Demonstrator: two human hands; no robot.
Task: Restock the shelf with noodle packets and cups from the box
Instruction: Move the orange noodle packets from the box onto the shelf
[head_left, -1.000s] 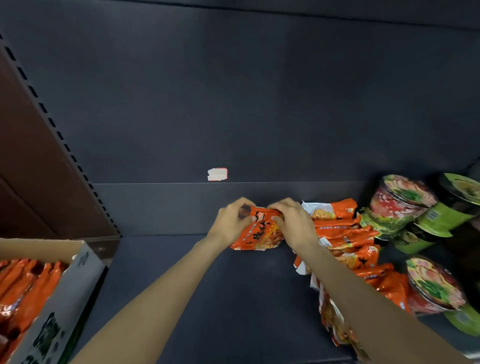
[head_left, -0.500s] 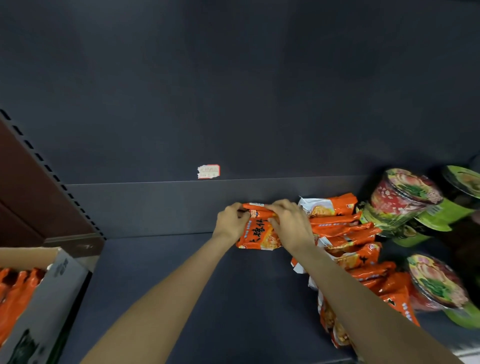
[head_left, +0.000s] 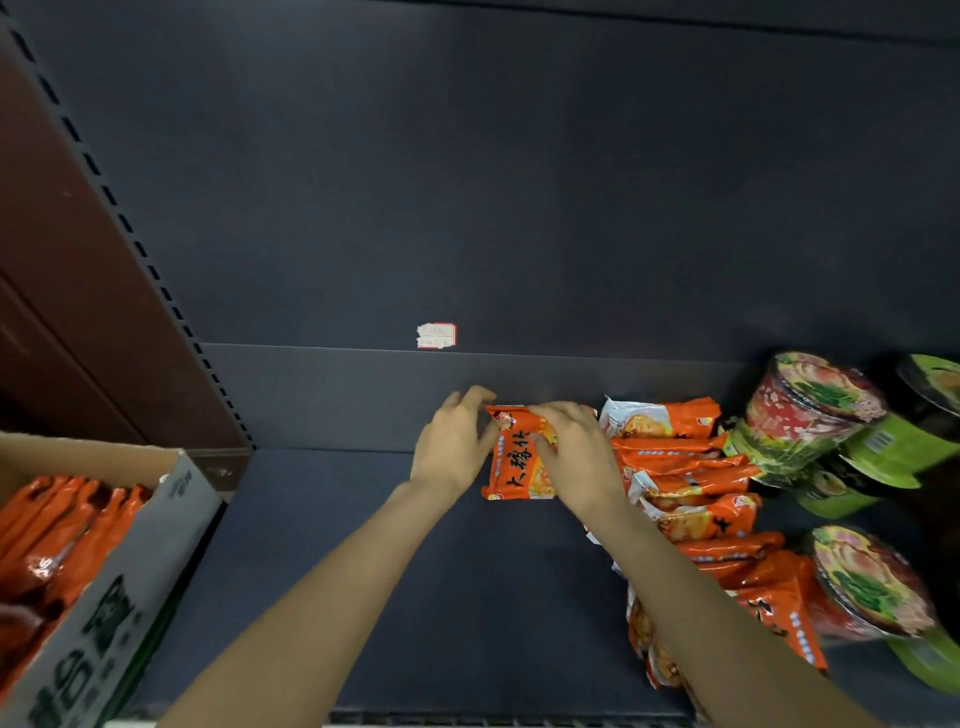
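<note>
An orange noodle packet (head_left: 519, 470) stands on edge on the dark shelf (head_left: 415, 597), near the back wall. My left hand (head_left: 453, 447) holds its left side with fingers at the top edge. My right hand (head_left: 574, 454) grips its right side and top. To the right lies a row of several orange packets (head_left: 680, 467), leaning against one another. Red and green noodle cups (head_left: 810, 415) lie on their sides further right. The cardboard box (head_left: 140, 566) at the lower left holds more orange packets (head_left: 57, 535).
A small white price sticker (head_left: 436, 335) sits on the shelf's back wall. A perforated upright (head_left: 130, 234) and a brown panel bound the shelf at the left. Another cup (head_left: 872, 587) lies at the front right. Bare shelf surface stretches between the box and the packet row.
The packet has been turned more upright between my hands and stands nearer the row. The view has shifted, and the box shows more at the lower left.
</note>
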